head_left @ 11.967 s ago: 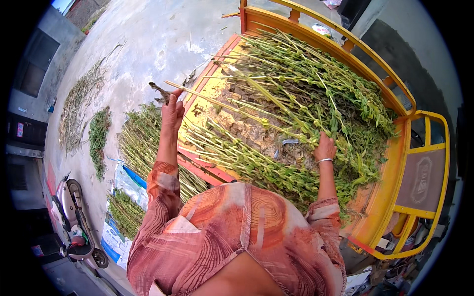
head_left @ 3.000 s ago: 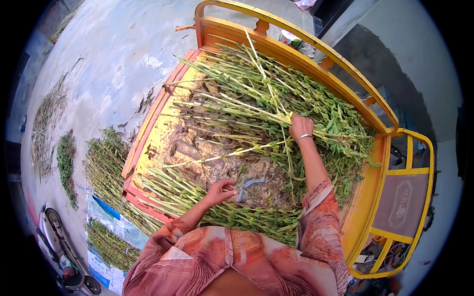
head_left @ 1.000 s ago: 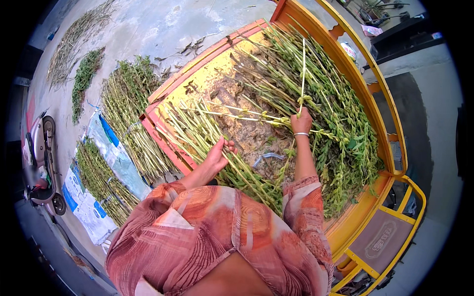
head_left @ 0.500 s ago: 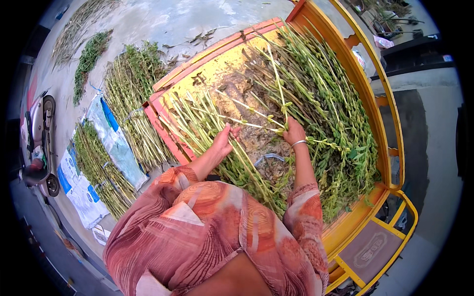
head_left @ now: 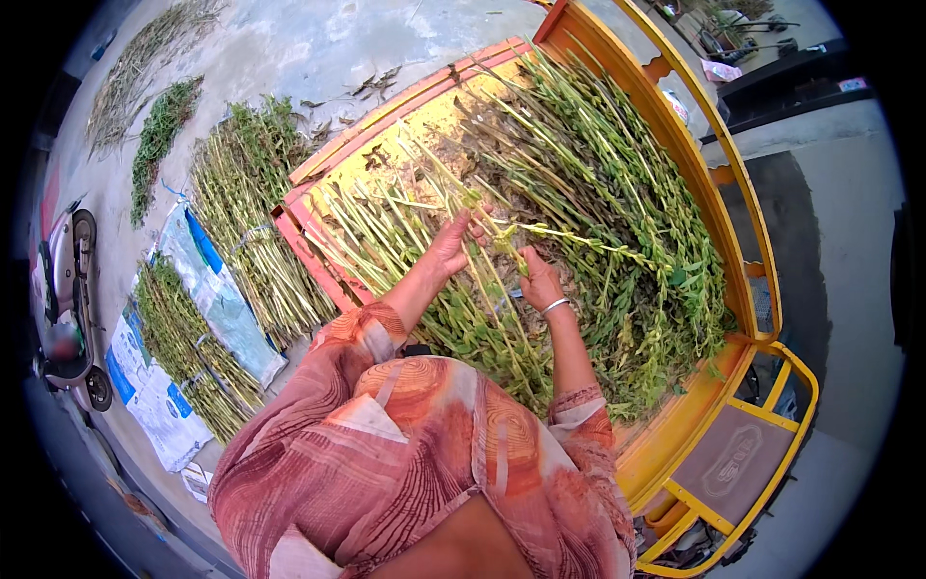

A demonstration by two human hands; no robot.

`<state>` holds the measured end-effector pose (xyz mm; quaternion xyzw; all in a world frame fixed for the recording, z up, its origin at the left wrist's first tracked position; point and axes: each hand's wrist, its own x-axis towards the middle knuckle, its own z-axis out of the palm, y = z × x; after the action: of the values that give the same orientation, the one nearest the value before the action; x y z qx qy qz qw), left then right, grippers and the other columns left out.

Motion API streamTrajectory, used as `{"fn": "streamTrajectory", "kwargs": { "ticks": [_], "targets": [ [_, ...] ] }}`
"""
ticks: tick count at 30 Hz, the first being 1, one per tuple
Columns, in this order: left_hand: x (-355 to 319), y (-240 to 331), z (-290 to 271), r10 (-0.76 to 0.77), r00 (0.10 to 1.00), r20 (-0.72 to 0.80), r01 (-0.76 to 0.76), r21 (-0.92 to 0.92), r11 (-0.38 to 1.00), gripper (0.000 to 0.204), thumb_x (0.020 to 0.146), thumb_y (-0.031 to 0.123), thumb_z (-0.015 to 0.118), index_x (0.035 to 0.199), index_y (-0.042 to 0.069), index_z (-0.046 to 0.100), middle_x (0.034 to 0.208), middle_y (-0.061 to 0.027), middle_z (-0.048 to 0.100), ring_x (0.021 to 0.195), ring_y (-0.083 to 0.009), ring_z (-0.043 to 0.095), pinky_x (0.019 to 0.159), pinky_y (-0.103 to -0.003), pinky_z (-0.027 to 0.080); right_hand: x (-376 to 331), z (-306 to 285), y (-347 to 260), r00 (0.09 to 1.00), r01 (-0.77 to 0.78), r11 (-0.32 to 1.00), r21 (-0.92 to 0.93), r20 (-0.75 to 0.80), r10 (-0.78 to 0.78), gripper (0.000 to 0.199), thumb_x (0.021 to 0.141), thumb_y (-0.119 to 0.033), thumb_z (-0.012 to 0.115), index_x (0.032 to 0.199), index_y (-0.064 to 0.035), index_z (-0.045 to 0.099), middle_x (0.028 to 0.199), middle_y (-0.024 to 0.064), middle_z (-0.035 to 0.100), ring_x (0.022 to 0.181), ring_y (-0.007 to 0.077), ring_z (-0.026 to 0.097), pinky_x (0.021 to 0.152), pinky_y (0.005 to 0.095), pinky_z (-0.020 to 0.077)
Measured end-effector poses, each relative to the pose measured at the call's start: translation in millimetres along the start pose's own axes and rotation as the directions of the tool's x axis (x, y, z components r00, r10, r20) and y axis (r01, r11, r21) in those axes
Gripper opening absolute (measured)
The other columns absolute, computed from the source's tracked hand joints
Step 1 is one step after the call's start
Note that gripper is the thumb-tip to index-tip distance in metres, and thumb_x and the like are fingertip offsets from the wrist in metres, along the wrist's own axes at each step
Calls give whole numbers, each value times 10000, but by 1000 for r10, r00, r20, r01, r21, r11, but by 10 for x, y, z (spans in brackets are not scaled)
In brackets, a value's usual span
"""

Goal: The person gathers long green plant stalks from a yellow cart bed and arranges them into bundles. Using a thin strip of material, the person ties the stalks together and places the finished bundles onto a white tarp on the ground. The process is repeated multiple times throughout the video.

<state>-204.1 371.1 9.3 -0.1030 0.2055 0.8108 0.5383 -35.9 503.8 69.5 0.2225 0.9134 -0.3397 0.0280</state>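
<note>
My left hand [head_left: 450,247] is closed around the upper part of a few pale green sesame stalks [head_left: 447,180], over the cargo bed of a yellow and orange cart. Just to its right and lower, my right hand [head_left: 541,281], with a silver bangle at the wrist, grips the same handful; its fingertips are partly hidden. One podded stalk [head_left: 588,239] sticks out rightward from the handful. Beneath my left hand a loose pile of stalks [head_left: 376,227] lies on the bed. A larger leafy heap [head_left: 666,212] fills the right side.
A yellow rail [head_left: 738,164] runs along the cart's right side, and an orange edge [head_left: 323,261] along its left. Tied bundles [head_left: 253,222] lie on the ground at left, with white and blue sacks [head_left: 217,289]. A scooter [head_left: 77,299] stands farther left.
Both hands have come closer together; my right hand moved left and slightly down, my left hand slightly up. The held stalks swung from spread out to gathered between the hands.
</note>
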Motion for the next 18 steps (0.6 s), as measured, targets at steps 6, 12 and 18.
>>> {"fn": "streamTrajectory", "kwargs": {
  "ticks": [6, 12, 18],
  "targets": [
    [-154, 173, 62, 68, 969, -238, 14, 329, 944, 375, 851, 326, 677, 1070, 29, 607, 694, 12, 511, 561, -67, 420, 503, -239, 381, 70, 226, -199, 980, 94, 993, -66, 183, -81, 533, 720, 3, 557, 1214, -86, 379, 921, 264, 580, 862, 474, 553, 745, 486, 456],
    [-221, 427, -188, 124, 926, -356, -6, 314, 949, 273, 935, 268, 516, 934, 40, 668, 710, 14, 552, 554, -73, 419, 537, -251, 432, 690, 113, 59, 979, -163, 934, 318, 168, 114, 394, 749, -64, 606, 1137, -43, 544, 1152, 158, 587, 1074, 296, 567, 912, 383, 451],
    [-108, 383, -296, 18, 932, -362, 35, 138, 990, 311, 953, 270, 498, 1152, 37, 547, 1075, -128, 659, 839, -165, 642, 675, -335, 518, 841, -205, 448, 893, -219, 608, -763, 96, 441, 406, 810, -359, 658, 1111, -108, 552, 1017, 107, 640, 1009, 276, 580, 842, 503, 397]
  ]
}}
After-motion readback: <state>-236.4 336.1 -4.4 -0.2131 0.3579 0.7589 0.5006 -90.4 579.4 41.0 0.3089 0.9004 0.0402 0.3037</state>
